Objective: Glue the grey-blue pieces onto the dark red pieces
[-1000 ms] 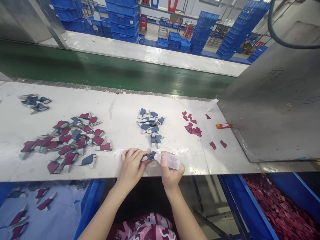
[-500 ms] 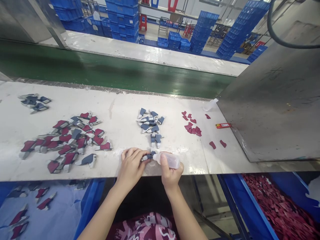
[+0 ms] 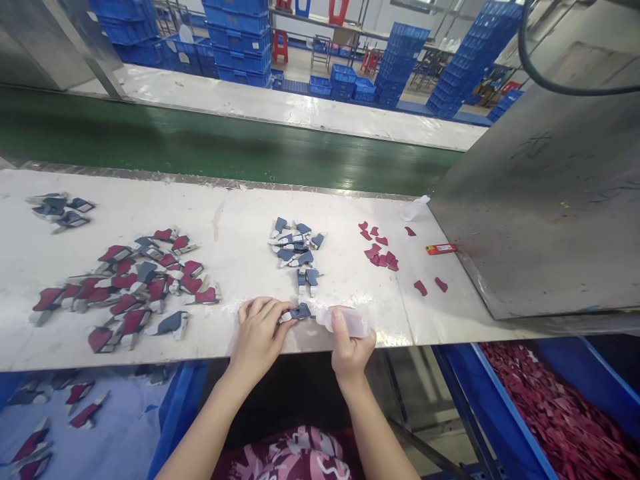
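My left hand (image 3: 263,328) pinches a small dark-blue and grey plastic part (image 3: 301,311) on the near side of the white table (image 3: 390,313). In my right hand (image 3: 353,350) is a translucent squeeze bottle (image 3: 353,323), lying nearly level. Its nozzle points left at the part, with a small gap between them. Just beyond the part lies a cluster of similar blue and grey parts (image 3: 297,243). Further right are several loose maroon pieces (image 3: 383,258). On the left is a pile of grey parts with maroon faces (image 3: 125,280).
A green conveyor belt (image 3: 250,143) runs behind the table. To the right are a metal housing (image 3: 540,220), a red-yellow packet (image 3: 441,249) and a clear plastic item (image 3: 414,209). Below the table edge stand a blue bin of maroon pieces (image 3: 555,407) and a lined bin of parts (image 3: 125,420).
The bottle in my right hand has drawn back to the right, away from the blue part. My left hand keeps the part in almost the same place.
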`<state>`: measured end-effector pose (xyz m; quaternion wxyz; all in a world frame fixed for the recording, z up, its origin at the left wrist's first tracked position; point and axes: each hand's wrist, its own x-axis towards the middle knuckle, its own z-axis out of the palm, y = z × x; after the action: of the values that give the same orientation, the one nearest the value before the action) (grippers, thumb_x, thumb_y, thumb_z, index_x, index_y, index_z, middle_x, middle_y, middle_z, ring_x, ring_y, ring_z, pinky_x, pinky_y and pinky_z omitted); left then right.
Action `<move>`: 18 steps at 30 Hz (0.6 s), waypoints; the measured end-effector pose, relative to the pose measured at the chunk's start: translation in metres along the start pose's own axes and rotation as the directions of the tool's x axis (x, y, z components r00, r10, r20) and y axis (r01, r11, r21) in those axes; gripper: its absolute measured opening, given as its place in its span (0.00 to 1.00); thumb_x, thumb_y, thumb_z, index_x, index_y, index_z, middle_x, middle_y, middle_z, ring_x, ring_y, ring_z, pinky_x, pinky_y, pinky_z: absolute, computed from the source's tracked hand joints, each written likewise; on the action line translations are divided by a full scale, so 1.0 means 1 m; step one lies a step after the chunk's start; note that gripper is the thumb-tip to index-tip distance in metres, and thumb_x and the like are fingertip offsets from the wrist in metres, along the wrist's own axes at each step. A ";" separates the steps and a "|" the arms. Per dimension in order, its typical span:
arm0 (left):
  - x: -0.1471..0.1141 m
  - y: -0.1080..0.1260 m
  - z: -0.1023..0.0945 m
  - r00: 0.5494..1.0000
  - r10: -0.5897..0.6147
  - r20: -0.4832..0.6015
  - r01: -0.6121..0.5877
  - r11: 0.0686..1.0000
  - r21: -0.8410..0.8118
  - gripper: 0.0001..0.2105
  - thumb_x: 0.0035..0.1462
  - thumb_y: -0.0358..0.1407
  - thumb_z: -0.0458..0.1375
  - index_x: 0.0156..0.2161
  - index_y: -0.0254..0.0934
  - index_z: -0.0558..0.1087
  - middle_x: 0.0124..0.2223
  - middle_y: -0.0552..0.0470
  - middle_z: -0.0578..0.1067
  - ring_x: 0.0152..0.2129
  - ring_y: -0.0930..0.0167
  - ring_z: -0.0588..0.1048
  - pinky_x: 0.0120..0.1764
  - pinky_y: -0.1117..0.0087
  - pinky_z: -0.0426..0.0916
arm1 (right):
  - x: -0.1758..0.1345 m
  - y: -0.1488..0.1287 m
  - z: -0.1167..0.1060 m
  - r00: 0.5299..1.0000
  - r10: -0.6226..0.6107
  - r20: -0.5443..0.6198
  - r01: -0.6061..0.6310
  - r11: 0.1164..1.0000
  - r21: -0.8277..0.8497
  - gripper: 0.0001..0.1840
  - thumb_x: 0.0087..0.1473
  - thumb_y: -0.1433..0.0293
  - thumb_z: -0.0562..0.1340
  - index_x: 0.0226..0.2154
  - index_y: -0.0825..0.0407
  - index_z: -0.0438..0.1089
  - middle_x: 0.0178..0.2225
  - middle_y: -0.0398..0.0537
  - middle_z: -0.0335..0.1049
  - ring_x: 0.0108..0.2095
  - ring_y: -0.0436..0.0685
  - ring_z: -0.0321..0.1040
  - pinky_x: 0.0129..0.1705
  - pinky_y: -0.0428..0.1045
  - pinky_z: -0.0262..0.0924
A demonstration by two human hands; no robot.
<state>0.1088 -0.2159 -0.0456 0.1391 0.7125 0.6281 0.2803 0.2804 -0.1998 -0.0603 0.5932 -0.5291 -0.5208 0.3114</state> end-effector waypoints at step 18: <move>0.000 -0.019 0.005 0.994 0.078 -0.071 -0.076 0.997 0.026 0.09 0.61 0.42 0.57 0.44 0.45 0.74 0.42 0.50 0.80 0.43 0.60 0.73 0.50 0.57 0.54 | 0.051 -0.011 0.011 0.998 0.059 0.023 -0.061 0.993 0.099 0.21 0.44 0.66 0.72 0.40 0.50 0.66 0.45 0.55 0.77 0.46 0.62 0.77 0.48 0.56 0.72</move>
<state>0.0963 -0.2118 -0.0601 0.0973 0.7273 0.6080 0.3033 0.2816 -0.1521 -0.0366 0.6039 -0.5113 -0.4942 0.3600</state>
